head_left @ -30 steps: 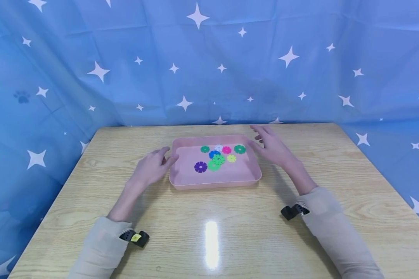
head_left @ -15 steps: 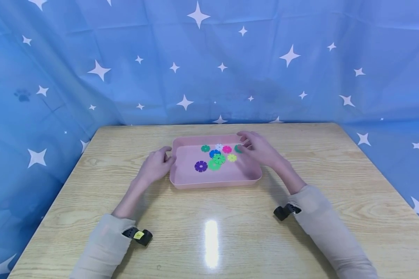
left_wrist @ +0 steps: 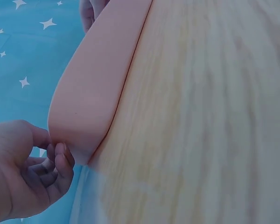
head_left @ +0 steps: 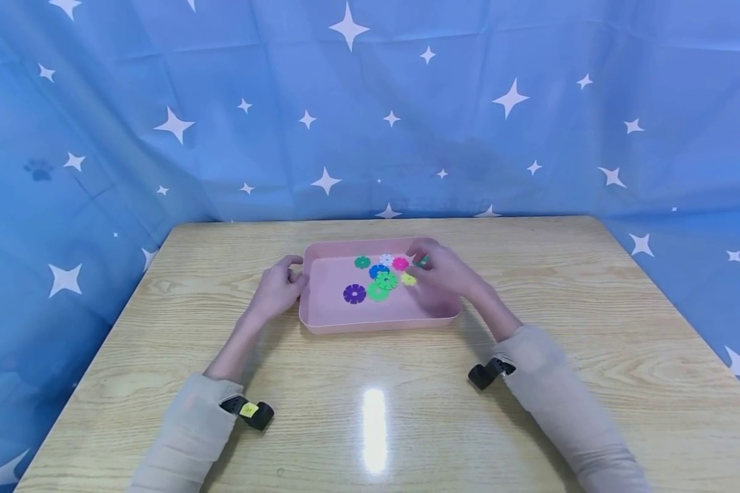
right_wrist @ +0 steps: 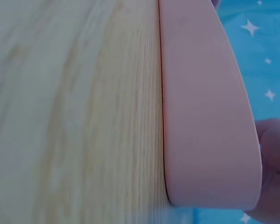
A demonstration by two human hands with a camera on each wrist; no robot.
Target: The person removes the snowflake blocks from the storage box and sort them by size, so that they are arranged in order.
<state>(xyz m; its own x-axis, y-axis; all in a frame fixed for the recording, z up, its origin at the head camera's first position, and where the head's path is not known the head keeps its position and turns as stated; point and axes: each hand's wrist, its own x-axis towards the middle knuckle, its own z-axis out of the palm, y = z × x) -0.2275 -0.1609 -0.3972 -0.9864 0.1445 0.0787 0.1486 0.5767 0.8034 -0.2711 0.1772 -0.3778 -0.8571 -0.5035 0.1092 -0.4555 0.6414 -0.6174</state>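
Observation:
A shallow pink tray (head_left: 327, 322) sits on the wooden table with several flower-shaped plastic discs in it. My left hand (head_left: 276, 291) holds the tray's left wall, thumb over the rim and curled fingers against the outside, as the left wrist view shows. My right hand (head_left: 444, 270) hovers over the tray's right part, fingers apart and bent, nothing seen between them. Its thumb is at the yellow disc (head_left: 408, 279), the forefinger near the pink disc (head_left: 400, 263). Behind the fingers a dark green disc (head_left: 423, 261) is partly hidden. In the right wrist view the tray wall hides the fingertips.
Further left lie a purple disc (head_left: 354, 294), a small green disc (head_left: 362, 262) and a white disc (head_left: 386, 259). Light green discs (head_left: 379, 292) overlap a blue disc (head_left: 377, 271). A blue star-patterned cloth (head_left: 370, 123) hangs behind the table (head_left: 321, 397).
My right hand has moved left from beyond the tray's right rim to over the discs. My left hand has closed in on the tray's left wall. The discs have not visibly moved.

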